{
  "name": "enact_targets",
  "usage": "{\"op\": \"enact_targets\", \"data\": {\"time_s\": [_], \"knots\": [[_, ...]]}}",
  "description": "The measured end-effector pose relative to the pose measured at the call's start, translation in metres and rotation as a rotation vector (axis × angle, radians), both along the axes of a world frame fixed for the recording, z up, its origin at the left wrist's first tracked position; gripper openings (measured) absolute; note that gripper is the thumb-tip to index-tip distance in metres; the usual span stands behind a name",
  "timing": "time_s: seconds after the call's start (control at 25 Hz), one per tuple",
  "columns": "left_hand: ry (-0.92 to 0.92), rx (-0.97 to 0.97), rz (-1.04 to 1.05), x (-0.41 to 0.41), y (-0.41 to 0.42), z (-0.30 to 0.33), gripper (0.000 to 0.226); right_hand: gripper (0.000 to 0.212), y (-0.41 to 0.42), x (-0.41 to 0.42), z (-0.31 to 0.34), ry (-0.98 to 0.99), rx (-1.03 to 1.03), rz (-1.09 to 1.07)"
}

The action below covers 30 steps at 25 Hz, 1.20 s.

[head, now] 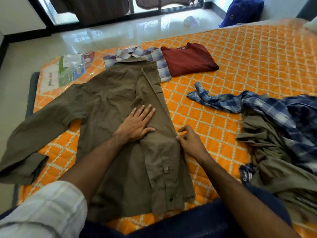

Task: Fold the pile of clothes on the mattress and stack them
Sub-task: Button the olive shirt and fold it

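An olive-brown shirt [109, 103] lies spread on the orange quilted mattress [240, 62], its right side folded inward and its left sleeve stretched out to the left. My left hand [137, 123] presses flat on the shirt's middle with straight fingers. My right hand [191, 142] pinches the folded right edge of the shirt. Beyond the collar lie a folded plaid shirt [154, 57] and a folded maroon T-shirt [188, 60], side by side. An unfolded pile at the right holds a blue checked shirt [274, 107] and an olive garment [274, 160].
A printed plastic bag [72, 73] lies on the mattress's far left corner. Past the mattress is glossy tiled floor [103, 35] with a white crumpled item [191, 22], a blue bag [243, 12] and a glass sliding door with dark curtains [96, 9].
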State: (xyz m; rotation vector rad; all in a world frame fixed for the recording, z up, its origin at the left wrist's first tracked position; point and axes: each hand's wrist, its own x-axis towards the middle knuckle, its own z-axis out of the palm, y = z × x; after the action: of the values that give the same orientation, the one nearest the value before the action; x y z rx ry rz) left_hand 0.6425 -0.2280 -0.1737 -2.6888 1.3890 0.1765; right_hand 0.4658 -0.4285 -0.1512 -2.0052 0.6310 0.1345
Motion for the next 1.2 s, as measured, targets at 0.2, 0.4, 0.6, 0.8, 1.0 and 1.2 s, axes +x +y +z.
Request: {"op": "enact_targets", "data": {"time_s": [0.2,0.4,0.6,0.8,1.0,1.2], "knots": [[0.054,0.07,-0.046,-0.052,0.009,0.02,0.106,0.043,0.009,-0.051,0.002,0.173,0.212,0.179],[0.053,0.132,0.012,-0.104,0.032,0.022,0.11,0.04,0.014,-0.078,0.012,0.174,0.208,0.099],[0.155,0.125,-0.039,-0.161,0.025,0.022,0.091,0.068,0.019,-0.101,0.006,0.275,0.041,0.378],[0.176,0.182,0.078,-0.185,0.029,0.017,0.098,0.066,0.022,-0.104,0.007,0.213,-0.268,0.41],[0.102,-0.058,0.289,-0.131,0.024,0.035,0.062,0.075,0.053,-0.078,0.01,-0.144,-0.825,0.485],[-0.063,-0.144,0.444,-0.052,0.025,0.06,0.043,0.07,0.071,-0.004,0.003,-0.188,-0.708,0.597]]}}
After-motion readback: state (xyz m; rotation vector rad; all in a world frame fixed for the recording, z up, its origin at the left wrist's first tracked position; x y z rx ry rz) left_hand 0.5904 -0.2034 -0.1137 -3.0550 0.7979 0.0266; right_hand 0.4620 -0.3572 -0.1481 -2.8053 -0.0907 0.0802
